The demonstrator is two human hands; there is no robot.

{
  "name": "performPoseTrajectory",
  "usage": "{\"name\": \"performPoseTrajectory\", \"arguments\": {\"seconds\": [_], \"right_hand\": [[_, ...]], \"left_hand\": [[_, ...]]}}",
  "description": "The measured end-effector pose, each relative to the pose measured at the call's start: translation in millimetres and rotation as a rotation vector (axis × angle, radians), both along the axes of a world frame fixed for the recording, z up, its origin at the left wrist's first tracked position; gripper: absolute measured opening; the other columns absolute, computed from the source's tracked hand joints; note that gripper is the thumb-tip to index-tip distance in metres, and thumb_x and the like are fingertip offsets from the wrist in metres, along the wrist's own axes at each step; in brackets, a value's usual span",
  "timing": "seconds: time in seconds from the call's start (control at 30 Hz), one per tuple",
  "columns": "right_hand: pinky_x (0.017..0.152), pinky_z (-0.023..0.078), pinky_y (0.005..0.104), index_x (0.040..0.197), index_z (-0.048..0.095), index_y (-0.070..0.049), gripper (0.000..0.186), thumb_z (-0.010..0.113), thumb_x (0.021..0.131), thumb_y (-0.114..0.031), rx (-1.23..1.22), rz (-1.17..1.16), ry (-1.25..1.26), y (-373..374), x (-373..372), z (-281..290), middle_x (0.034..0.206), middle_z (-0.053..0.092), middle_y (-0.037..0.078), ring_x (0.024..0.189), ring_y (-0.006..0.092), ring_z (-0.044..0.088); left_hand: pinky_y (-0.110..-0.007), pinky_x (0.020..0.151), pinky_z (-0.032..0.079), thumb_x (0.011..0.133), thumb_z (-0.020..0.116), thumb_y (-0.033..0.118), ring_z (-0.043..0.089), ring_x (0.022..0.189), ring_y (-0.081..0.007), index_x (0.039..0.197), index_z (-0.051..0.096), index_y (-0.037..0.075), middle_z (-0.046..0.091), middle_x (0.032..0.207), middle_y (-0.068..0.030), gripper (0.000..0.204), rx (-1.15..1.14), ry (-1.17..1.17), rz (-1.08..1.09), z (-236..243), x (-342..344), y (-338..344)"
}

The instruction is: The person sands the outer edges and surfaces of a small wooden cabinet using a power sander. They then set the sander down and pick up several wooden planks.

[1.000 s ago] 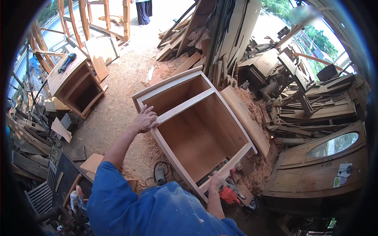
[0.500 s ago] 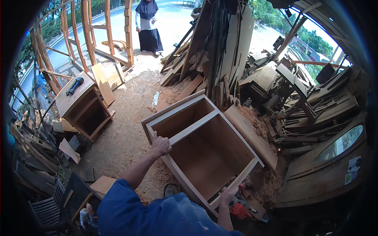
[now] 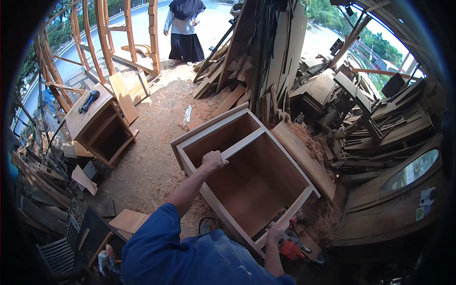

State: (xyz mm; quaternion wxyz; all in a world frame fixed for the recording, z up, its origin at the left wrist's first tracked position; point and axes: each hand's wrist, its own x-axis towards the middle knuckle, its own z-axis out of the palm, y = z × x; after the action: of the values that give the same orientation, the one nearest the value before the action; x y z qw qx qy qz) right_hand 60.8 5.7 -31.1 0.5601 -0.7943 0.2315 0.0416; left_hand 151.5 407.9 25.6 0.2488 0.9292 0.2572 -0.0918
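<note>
An unfinished wooden cabinet frame (image 3: 252,187) lies tilted in front of me, its two open compartments facing up. My left hand (image 3: 212,160) is closed on the crossbar between the compartments, toward its left end. Low on the right, my right hand (image 3: 273,232) grips the bottom rail near the cabinet's lower corner. Beside and partly under that corner is a red power tool (image 3: 292,248). A loose wide board (image 3: 301,159) lies along the cabinet's right side on wood shavings.
A small cabinet (image 3: 90,116) carrying a dark tool (image 3: 89,101) stands left. A person (image 3: 183,35) in dark headwear stands at the back near wooden frames (image 3: 128,33). Stacked boards (image 3: 266,57) lean centre-back; a door panel (image 3: 380,213) lies right. Scraps litter the shavings-covered floor (image 3: 147,152).
My left hand has shifted rightward and up from the cabinet's left side onto the crossbar. My right hand still holds the bottom rail. The view has tipped upward, showing more of the person.
</note>
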Motion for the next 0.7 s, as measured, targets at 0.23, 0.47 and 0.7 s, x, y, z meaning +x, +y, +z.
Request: {"name": "performPoseTrajectory", "arguments": {"seconds": [0.23, 0.47, 0.7], "right_hand": [[0.062, 0.061, 0.0329, 0.154, 0.017, -0.005, 0.083, 0.061, 0.085, -0.001, 0.029, 0.0, -0.028, -1.9, -0.5, -11.2, 0.131, 0.05, 0.026, 0.093, 0.0298, 0.067], [0.052, 0.057, 0.0308, 0.152, 0.023, -0.008, 0.079, 0.061, 0.083, -0.001, 0.015, -0.046, -0.095, -6.8, 2.1, -30.6, 0.12, 0.055, 0.02, 0.076, 0.0247, 0.065], [0.053, 0.056, 0.0306, 0.153, 0.023, -0.008, 0.08, 0.061, 0.083, 0.0, 0.029, -0.047, -0.114, -3.2, 2.0, -25.9, 0.119, 0.055, 0.019, 0.076, 0.0238, 0.063]], "left_hand": [[-0.048, 0.088, 0.056, 0.086, 0.073, 0.043, 0.07, 0.1, -0.0392, 0.111, 0.058, 0.004, 0.072, 0.104, -0.0216, 0.049, 0.099, -0.081, -0.036, -35.0, 2.6, -1.4], [-0.046, 0.082, 0.058, 0.086, 0.072, 0.038, 0.073, 0.093, -0.0353, 0.108, 0.06, 0.004, 0.073, 0.1, -0.0193, 0.042, 0.172, -0.118, -0.027, -32.3, 5.1, -5.2], [-0.046, 0.082, 0.059, 0.087, 0.07, 0.04, 0.073, 0.094, -0.0352, 0.108, 0.06, 0.005, 0.073, 0.1, -0.0197, 0.042, 0.169, -0.1, -0.005, -31.3, 5.3, -6.5]]}}
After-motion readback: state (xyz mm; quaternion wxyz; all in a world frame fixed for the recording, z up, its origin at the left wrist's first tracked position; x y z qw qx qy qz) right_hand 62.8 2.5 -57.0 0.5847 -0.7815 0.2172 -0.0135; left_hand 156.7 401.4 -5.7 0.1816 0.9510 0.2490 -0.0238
